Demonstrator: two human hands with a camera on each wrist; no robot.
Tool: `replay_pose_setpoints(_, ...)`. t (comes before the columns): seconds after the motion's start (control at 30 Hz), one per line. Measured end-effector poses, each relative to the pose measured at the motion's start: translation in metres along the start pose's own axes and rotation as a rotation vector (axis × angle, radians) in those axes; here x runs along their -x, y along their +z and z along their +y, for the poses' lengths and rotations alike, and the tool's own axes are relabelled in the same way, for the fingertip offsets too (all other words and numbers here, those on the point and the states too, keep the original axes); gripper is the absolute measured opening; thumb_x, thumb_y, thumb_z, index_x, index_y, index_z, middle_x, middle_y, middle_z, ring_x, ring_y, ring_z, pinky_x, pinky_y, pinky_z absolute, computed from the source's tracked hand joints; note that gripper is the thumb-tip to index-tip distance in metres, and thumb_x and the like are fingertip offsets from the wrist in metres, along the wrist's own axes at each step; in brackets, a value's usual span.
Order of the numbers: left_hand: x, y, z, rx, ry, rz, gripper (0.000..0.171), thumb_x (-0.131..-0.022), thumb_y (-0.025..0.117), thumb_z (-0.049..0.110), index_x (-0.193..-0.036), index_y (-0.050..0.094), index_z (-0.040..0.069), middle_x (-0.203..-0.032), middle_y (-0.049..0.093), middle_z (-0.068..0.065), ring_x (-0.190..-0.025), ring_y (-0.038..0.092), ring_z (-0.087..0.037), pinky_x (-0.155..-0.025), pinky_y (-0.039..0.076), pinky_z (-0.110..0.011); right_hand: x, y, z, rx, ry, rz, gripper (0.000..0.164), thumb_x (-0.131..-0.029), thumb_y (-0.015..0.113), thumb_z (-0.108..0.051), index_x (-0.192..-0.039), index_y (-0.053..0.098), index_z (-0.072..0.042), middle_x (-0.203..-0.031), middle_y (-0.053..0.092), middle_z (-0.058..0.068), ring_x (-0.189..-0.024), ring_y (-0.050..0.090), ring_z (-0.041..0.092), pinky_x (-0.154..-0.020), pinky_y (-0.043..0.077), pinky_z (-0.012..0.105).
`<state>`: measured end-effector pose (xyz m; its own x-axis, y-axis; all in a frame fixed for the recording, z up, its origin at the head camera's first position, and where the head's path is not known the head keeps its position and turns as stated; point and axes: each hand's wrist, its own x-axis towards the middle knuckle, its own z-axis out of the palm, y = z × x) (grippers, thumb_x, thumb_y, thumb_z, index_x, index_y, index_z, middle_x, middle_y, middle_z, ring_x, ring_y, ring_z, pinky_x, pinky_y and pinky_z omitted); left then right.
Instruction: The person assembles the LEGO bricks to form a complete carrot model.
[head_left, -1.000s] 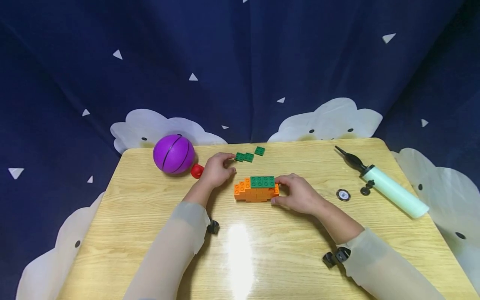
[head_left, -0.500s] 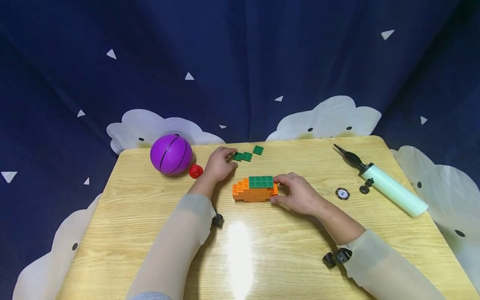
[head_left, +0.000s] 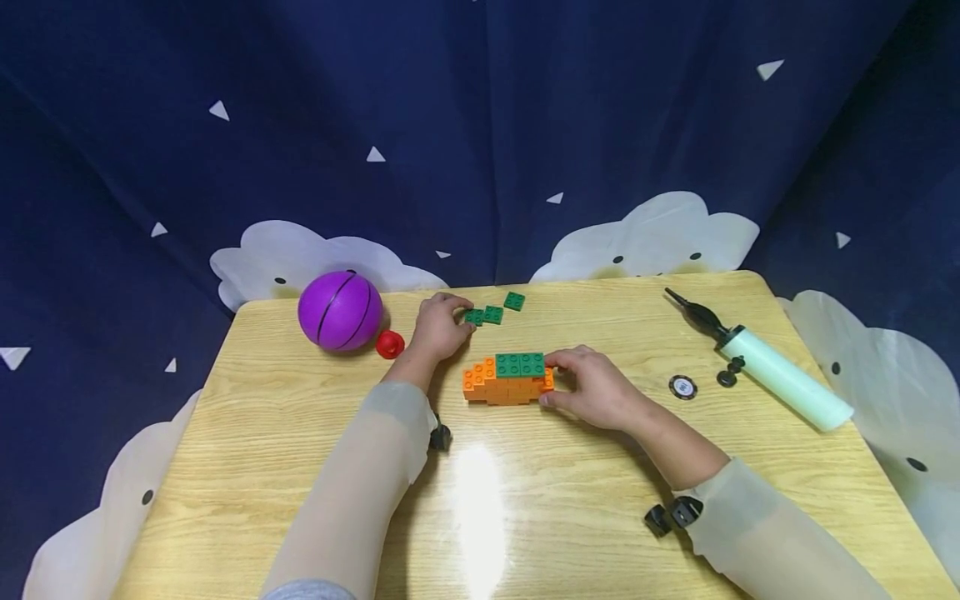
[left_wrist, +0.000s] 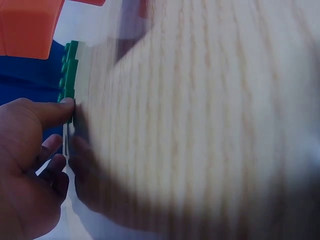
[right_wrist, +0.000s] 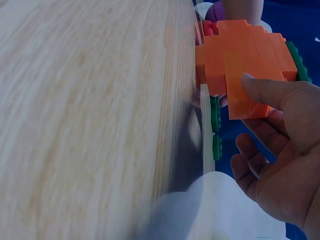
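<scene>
A built block of orange toy bricks (head_left: 510, 390) with green bricks (head_left: 521, 365) on top stands mid-table. My right hand (head_left: 600, 390) pinches its right end; in the right wrist view, the thumb presses the orange side and the other fingers curl loosely below. Farther back, my left hand (head_left: 442, 327) has thumb and index finger at the leftmost small green brick (head_left: 475, 317), pinching it at the table surface. In the left wrist view, a digit presses on that green brick (left_wrist: 69, 111). Two more green bricks lie to its right, a middle one (head_left: 492, 314) and a farther one (head_left: 514, 301).
A purple ball (head_left: 341, 311) and a small red object (head_left: 390, 344) are left of my left hand. To the right lie a poker chip (head_left: 683, 387), a small black piece (head_left: 727, 378) and a pale green hand pump (head_left: 787, 379). A curtain hangs behind the table.
My left hand has moved a little forward and closed in on the leftmost green brick, which has shifted slightly toward me. The right hand keeps its hold on the orange block.
</scene>
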<state>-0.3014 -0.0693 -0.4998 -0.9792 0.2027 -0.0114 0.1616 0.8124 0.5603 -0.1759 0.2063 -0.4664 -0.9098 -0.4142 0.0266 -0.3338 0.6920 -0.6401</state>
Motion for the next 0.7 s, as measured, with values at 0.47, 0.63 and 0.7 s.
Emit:
replay_pose_setpoints(0.47,0.013,-0.011,-0.002,0.015,0.003,0.007,0.034,-0.092,0.079,0.021,-0.122,0.071,0.006,-0.128,0.068,-0.013,-0.125,0.055,-0.036,-0.113,0.040,-0.043,0.000,-0.002,-0.003,0.006,-0.003,-0.005,0.057,-0.087,0.086,-0.027,-0.135,0.066,-0.003,-0.129,0.067,0.012,-0.111,0.061,0.028,-0.095,0.053,0.048)
replay_pose_setpoints(0.63,0.020,-0.016,-0.004,0.016,0.015,-0.009,0.035,-0.093,0.077,0.020,-0.124,0.070,0.005,-0.128,0.069,-0.014,-0.126,0.058,-0.034,-0.113,0.041,-0.044,0.001,-0.002,-0.003,-0.003,0.001,-0.006,0.059,-0.088,0.085,-0.027,-0.136,0.065,-0.002,-0.132,0.066,0.014,-0.113,0.061,0.029,-0.096,0.053,0.049)
replay_pose_setpoints(0.7,0.023,-0.018,-0.005,0.021,0.022,-0.010,0.034,-0.094,0.077,0.020,-0.124,0.069,0.006,-0.129,0.068,-0.013,-0.127,0.057,-0.035,-0.114,0.040,-0.044,0.001,-0.001,-0.003,-0.005,0.006,-0.006,0.059,-0.088,0.085,-0.027,-0.137,0.064,-0.002,-0.132,0.066,0.014,-0.114,0.061,0.030,-0.096,0.053,0.049)
